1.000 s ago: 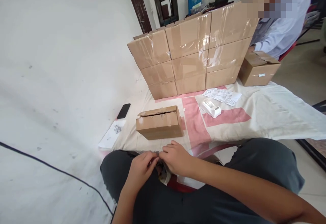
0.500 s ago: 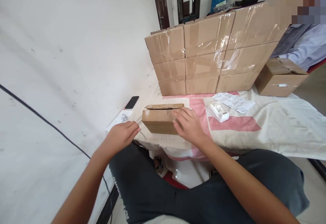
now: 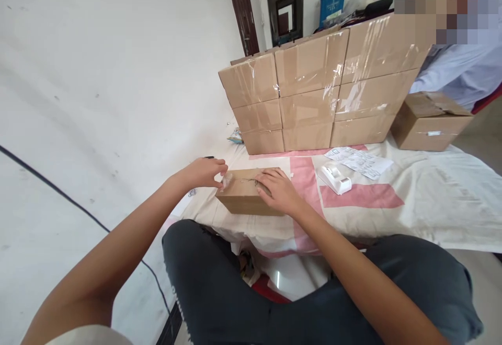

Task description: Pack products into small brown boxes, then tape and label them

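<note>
Well, left hand [image 3: 206, 171]: grip unclear at crumpled clear plastic film [image 3: 226, 180]; tugging could tear it.
Right hand [image 3: 277, 189]: unclenched atop oblong brown cardboard box [image 3: 247, 205]; slack pressure risks slippage.

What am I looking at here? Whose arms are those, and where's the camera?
There's no robot here. Those are a person's own bare arms, and every picture comes from one camera worn on that person's head, looking forward and down. That's why you see the knees too.

On the patterned cloth sits a small cardboard box. The right hand rests on top of it. The left hand has its fingers at a crinkly, see-through bit on the box's left end; I can't tell if they're pinching it.

Nearby are a white tape dispenser and a printed paper. Behind stands a stack of boxes, and another person's pale sleeve shows at the right.
</note>
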Tool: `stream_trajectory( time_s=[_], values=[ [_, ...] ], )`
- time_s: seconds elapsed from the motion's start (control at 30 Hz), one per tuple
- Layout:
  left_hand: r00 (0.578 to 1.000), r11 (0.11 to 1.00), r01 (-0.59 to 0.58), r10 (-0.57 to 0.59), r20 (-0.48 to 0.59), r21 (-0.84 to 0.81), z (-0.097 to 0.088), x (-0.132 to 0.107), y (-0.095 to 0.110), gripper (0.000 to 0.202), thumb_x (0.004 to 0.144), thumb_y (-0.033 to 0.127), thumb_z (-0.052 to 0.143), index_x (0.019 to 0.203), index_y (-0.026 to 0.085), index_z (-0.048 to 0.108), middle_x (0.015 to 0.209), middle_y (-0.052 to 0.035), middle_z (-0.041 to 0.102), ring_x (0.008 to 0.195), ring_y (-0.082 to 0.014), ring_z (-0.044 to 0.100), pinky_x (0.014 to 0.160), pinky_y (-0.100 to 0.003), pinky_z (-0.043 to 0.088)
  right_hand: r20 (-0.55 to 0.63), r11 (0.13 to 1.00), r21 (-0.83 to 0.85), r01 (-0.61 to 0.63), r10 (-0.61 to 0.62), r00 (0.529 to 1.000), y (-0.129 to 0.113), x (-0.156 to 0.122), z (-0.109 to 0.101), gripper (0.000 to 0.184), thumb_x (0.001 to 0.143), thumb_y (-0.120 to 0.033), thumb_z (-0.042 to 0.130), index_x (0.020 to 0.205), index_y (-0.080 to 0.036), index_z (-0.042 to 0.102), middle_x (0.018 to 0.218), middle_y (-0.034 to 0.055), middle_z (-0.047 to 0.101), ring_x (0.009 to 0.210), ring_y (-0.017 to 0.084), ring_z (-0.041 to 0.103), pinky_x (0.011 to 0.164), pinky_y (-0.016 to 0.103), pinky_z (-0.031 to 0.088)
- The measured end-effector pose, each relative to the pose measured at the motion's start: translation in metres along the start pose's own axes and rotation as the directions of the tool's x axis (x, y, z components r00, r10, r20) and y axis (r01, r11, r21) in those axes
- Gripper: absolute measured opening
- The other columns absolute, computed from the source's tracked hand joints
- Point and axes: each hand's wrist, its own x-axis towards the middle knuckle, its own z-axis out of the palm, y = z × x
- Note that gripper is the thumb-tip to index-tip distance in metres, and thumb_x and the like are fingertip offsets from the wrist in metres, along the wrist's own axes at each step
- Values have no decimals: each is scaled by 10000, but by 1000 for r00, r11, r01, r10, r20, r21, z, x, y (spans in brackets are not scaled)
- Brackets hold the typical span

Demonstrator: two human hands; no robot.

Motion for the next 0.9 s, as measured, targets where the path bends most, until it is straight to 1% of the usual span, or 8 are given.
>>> stream_trajectory(
  time_s=[0.17,0.33,0.47,0.57,0.63,0.73,0.83,0.9],
  values=[
    [991,998,55,-52,120,-20,-5,14,2,335,827,493,695,1039,237,654,1134,-34,688,918,-219,657,624,-299,340,-18,1000,8,8,-8,1000,2,1,3,288,978,-263,549,1212,-171,687,1166,115,740,1215,301,590,1092,490,413],
    [984,998,59,-58,171,-2,-14,22,10,403,779,496,724,1086,244,664,1168,-55,693,960,-235,655,697,-293,392,-5,1000,17,3,-3,1000,1,1,2,286,973,-261,543,1202,-184,694,1162,113,739,1205,300,595,1084,495,416],
    [976,997,72,-70,206,-3,-18,31,8,640,695,503,795,1260,262,614,1269,-85,677,1052,-283,646,792,-318,439,-2,1000,13,-1,1,1000,1,2,1,293,975,-263,538,1206,-177,697,1164,115,741,1217,304,590,1088,499,412],
    [966,980,122,-80,244,-159,-8,39,-7,815,659,541,810,1393,297,550,1382,-86,636,1179,-318,605,892,-343,451,1,1000,5,-3,3,1000,2,1,2,296,974,-265,543,1207,-172,701,1171,119,740,1210,304,591,1089,501,414],
    [957,891,187,-70,282,-414,7,43,-20,859,617,562,832,1391,300,569,1389,-80,633,1208,-322,585,938,-348,451,2,1000,4,-2,2,1000,3,1,3,298,975,-268,545,1211,-175,702,1167,120,741,1212,305,590,1089,505,416],
    [955,643,235,-14,296,-729,37,44,-34,819,599,599,834,1322,271,631,1307,-76,667,1158,-304,599,904,-330,479,4,1000,5,-7,7,1000,3,0,5,301,986,-275,538,1212,-169,706,1155,124,743,1220,305,589,1089,503,416],
    [968,524,220,-13,251,-823,62,40,-31,742,702,701,723,1309,288,616,1287,-65,667,1128,-284,616,811,-307,514,16,1000,0,-27,27,1000,-1,0,4,297,996,-277,534,1204,-162,712,1154,129,744,1220,302,594,1093,499,412],
    [981,455,192,-56,187,-870,73,36,-21,697,738,742,675,1254,275,626,1224,-65,683,1114,-285,621,813,-315,522,63,1000,18,-10,9,998,0,2,-3,280,989,-284,556,1191,-178,719,1156,119,748,1223,297,600,1097,496,414]
  ],
)
